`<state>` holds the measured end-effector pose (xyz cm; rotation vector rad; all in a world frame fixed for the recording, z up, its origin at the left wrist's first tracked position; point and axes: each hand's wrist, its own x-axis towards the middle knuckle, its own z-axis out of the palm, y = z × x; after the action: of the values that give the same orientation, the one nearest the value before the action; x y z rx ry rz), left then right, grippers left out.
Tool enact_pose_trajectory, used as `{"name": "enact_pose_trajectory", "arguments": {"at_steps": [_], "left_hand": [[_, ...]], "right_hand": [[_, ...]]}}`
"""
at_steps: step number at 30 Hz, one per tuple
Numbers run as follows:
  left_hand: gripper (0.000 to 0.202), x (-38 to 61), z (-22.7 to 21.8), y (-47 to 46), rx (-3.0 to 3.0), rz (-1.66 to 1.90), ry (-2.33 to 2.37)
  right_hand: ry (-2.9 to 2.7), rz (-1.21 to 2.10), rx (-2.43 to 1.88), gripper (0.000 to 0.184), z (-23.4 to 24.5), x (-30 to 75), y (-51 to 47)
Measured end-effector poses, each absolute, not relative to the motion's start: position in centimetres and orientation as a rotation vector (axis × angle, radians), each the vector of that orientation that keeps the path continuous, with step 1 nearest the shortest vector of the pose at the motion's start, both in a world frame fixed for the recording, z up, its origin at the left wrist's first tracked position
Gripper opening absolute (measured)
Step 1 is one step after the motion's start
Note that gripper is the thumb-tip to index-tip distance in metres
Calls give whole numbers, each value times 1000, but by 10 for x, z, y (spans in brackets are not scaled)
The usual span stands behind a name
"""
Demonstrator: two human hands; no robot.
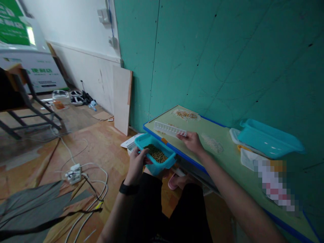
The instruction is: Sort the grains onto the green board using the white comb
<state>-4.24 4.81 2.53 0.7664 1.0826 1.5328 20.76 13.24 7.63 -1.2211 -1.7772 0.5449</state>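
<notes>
My left hand (137, 162) grips the near-left rim of a blue plastic bin (162, 167), held just below the table's edge above my lap. Green beans (152, 147) and yellowish beans (160, 156) lie in the bin. With my right hand (192, 144) I hold the end of a white slotted plastic strip (169, 129) over the table (182, 152), close to its blue edge. A few yellow kernels show behind the strip. Further back on the table is a pile of yellow kernels mixed with pale grains (186, 115). White grains (212, 143) are spread to the right of my right hand.
A second blue bin (270, 137) stands on the table's right side, beside white trays (246, 158) and a blurred-out packet (277, 187). A green wall (215, 60) rises behind the table. Cables and a power strip (74, 173) lie on the floor at left, near a chair (27, 98).
</notes>
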Motion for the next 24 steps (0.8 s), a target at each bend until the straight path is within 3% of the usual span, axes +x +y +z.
{"name": "enact_pose_trajectory", "arguments": {"at_steps": [8,18,24], "left_hand": [[42,-34,30,44,775,1456,1019],[49,-27,20,31,782,1442,1045],[48,-22,22,21,837,1438,1064]], "right_hand": [[-1716,535,-1205,37,80,211,71],[-1350,388,-1329,43,99,260,175],[-1393,328,-1408,30,85,272,180]]}}
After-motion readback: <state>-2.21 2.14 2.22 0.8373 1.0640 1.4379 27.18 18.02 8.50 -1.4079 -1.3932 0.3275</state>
